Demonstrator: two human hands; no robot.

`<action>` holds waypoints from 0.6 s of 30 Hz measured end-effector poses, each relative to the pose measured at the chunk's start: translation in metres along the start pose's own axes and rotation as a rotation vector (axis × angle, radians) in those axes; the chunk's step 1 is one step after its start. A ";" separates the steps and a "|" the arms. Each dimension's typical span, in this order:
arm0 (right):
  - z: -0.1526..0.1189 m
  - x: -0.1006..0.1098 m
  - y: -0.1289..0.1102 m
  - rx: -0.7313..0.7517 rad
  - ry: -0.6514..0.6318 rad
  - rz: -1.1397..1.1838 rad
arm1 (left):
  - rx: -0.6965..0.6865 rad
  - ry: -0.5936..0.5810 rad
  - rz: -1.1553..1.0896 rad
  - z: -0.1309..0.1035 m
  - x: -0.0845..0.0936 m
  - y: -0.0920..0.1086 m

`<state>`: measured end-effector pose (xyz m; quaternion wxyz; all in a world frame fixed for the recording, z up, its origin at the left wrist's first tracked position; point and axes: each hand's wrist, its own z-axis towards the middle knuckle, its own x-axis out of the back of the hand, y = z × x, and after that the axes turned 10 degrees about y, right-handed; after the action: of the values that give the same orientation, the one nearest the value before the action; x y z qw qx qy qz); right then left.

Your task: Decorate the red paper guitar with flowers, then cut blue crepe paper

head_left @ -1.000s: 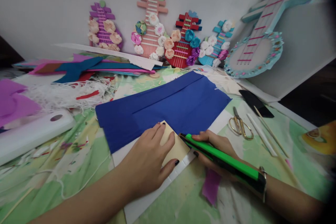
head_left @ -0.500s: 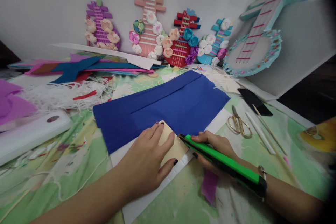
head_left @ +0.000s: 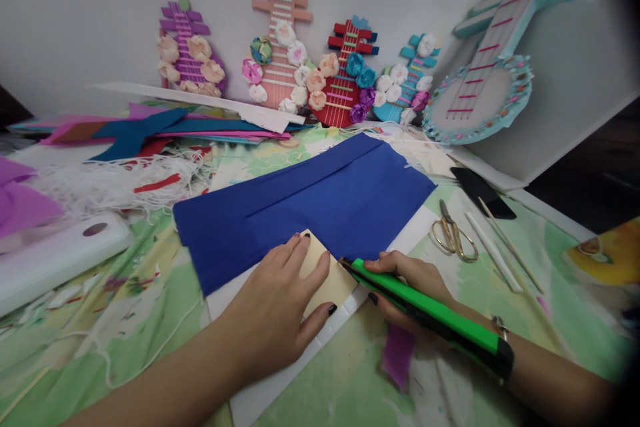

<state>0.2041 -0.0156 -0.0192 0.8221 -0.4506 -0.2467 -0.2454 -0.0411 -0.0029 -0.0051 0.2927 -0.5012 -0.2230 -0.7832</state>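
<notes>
My left hand [head_left: 287, 290] lies with spread fingers on a cream piece of card [head_left: 333, 281], pressing it down over folded blue paper [head_left: 310, 193]. In my right hand [head_left: 410, 280] is a green and black utility knife [head_left: 430, 307], its tip at the card's right edge. Beneath the paper, a white board [head_left: 280, 373] shows along the near side. Close to my right wrist lies a scrap of purple paper [head_left: 399, 355].
Gold-handled scissors [head_left: 454, 233], a white stick [head_left: 493, 252] and a wooden stick [head_left: 510, 243] lie at the right. White string [head_left: 120, 180] and coloured sheets [head_left: 135, 128] fill the left. Flower-decorated paper instruments [head_left: 283, 47] lean against the wall.
The whole view has shifted very slightly left. Both hands, the knife and the card keep nearly the same positions relative to each other.
</notes>
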 end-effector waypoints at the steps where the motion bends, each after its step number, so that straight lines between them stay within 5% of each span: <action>1: 0.001 0.000 0.000 0.026 0.015 -0.010 | -0.001 0.000 -0.002 0.000 0.000 0.000; 5: 0.003 -0.001 0.001 0.146 0.047 -0.050 | -0.001 0.003 -0.007 0.001 0.000 0.000; 18: 0.002 -0.002 0.004 0.090 0.008 -0.057 | -0.008 0.012 0.014 0.000 -0.001 0.000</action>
<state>0.2046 -0.0119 -0.0220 0.8351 -0.4051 -0.2670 -0.2592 -0.0408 -0.0026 -0.0056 0.2973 -0.4994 -0.2147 -0.7849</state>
